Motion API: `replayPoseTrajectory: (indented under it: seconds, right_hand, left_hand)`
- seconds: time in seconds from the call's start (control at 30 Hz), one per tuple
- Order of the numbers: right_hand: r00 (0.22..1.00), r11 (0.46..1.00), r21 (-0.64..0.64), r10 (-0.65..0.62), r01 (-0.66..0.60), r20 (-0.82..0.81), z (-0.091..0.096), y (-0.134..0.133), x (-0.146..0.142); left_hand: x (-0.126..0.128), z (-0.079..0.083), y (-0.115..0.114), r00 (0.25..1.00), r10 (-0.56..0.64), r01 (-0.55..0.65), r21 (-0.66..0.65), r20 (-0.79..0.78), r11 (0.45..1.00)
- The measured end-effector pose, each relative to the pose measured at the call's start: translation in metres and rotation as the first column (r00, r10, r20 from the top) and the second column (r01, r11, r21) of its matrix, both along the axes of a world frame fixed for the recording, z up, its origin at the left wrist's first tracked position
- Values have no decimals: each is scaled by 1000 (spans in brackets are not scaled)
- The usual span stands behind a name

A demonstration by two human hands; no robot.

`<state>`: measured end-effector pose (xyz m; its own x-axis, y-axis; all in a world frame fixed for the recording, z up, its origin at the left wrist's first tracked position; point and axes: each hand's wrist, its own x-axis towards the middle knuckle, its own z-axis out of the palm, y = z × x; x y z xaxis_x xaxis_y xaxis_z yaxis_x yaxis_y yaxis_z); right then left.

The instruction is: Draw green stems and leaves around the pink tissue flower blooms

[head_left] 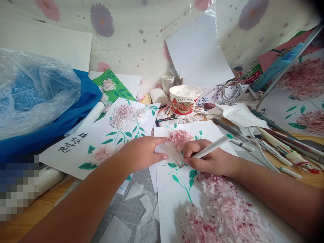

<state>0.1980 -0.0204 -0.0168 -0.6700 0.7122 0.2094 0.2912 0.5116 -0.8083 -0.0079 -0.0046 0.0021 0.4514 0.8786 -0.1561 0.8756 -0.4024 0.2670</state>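
Note:
My right hand (205,157) is closed around a white-barrelled marker (212,146) with a green end; its tip is hidden behind the fingers, near green leaves on a white sheet of paper (174,199). On that sheet sit a small pink tissue-paper flower (180,139) and a large pink and red tissue-paper flower (227,209) under my right forearm. My left hand (141,153) lies at the sheet's left edge, thumb and forefinger apart, beside a pale piece of tissue (174,153). Drawn green stems and leaves (187,187) run between the flowers.
Another flower picture with black writing (68,143) lies to the left. A paper noodle bowl (184,101) and stacked paper cups (168,82) stand behind. Torn tissue covers part of a grey cutting mat (108,212). Several pens and a cable (260,148) lie right; a plastic bag (37,91) is left.

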Motion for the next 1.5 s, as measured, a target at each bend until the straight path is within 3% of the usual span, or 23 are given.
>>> replayPoseTrajectory:
  seconds: [0.4,0.67,0.83,1.5]
  right_hand:
    - [1000,999,48,-3,2,24,-1,3,2]
    - [1000,1000,19,22,-22,-9,-2,5,3]
    - [993,999,-52,-21,15,-113,-5,4,4]
    - [999,998,39,48,-48,16,2,2,3]
  left_hand:
    - [0,-2,3,1000,2,-2,14,-16,1000]
    - [1,1,1,1000,12,-12,4,1,1000]
    - [1,1,1,1000,10,-10,-6,2,1000]
    - [0,-2,3,1000,2,-2,-18,16,1000]
